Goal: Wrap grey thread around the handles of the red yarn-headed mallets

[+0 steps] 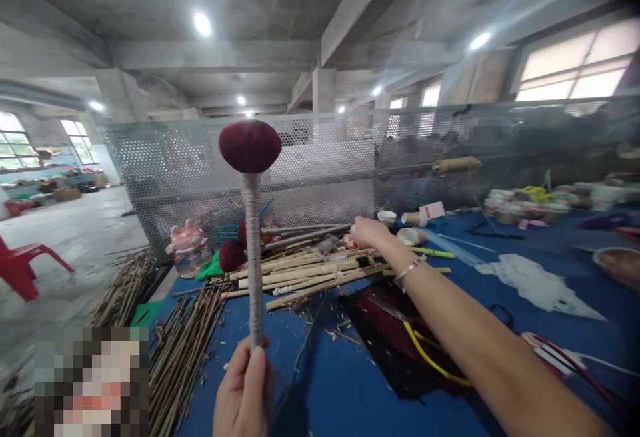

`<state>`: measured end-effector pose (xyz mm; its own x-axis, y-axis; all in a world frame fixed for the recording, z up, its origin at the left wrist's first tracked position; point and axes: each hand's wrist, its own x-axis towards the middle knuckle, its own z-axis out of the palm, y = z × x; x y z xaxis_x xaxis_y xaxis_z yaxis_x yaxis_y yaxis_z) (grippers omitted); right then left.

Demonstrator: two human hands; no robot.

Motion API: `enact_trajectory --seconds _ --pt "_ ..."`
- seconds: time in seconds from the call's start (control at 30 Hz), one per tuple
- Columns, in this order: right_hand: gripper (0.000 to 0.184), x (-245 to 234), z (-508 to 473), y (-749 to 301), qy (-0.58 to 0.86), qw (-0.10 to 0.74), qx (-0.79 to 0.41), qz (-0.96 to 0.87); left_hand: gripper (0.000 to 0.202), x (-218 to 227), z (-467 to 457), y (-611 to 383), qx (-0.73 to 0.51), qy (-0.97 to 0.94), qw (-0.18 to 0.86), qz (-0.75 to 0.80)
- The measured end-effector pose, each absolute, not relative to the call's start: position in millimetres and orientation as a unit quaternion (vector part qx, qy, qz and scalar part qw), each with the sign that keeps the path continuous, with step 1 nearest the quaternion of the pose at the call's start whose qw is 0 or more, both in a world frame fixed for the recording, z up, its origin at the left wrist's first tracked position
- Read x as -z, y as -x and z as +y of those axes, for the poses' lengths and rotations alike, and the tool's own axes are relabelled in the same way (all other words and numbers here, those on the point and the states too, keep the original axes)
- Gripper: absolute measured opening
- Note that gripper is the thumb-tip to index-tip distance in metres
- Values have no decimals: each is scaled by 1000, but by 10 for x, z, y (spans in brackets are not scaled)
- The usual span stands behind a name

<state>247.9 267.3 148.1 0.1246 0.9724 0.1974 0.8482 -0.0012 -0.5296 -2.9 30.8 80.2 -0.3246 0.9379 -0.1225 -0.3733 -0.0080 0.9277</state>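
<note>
My left hand (245,390) is closed round the lower end of a grey-wrapped stick (253,257), held upright. The stick carries a dark red velvet ball head (250,146) at its top. My right hand (370,232) reaches far forward over a pile of bamboo sticks (310,270) on the blue table (320,384); a bracelet sits on its wrist. Its fingers curl down among the sticks, and what they touch is hidden. Another dark red ball head (231,256) lies at the left end of the pile.
Thin twigs (185,337) lie heaped at the table's left edge. Dark red cloth with a yellow cord (430,357) lies under my right arm. A perforated metal screen (320,164) backs the table. Cups (413,218), white scraps (535,284) and a red chair (20,267) are around.
</note>
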Motion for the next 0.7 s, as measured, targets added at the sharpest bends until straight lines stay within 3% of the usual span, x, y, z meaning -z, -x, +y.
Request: enact_trajectory --seconds 0.07,0.13,0.2,0.27,0.33,0.5,0.6,0.67,0.7 --pt "32 -1283 2354 -2297 633 335 -173 -676 45 -835 295 -32 -630 -328 500 495" --pt "38 -1080 1980 -1991 466 416 -353 -696 42 -870 286 -103 -606 -379 498 491" --pt "51 -897 1605 -1682 297 433 -523 -671 38 -914 296 -162 -581 -434 497 477" --pt "58 -767 1307 -1491 183 322 -626 -686 35 -972 335 -183 -576 -477 477 462" --pt "54 -703 1153 -1475 160 226 -645 -712 36 -1038 402 -154 -585 -493 448 463" --pt "40 -721 1368 -2003 390 294 -513 -706 36 -1147 627 20 -575 -553 353 489" --pt "28 -758 1599 -2332 579 231 -270 -733 34 -1112 760 59 -579 -566 330 485" --pt "17 -776 1669 -2382 646 257 -133 -707 33 -1054 839 40 -573 -577 321 486" --pt "22 -779 1672 -2336 641 296 -110 -699 32 -1017 874 20 -566 -585 310 492"
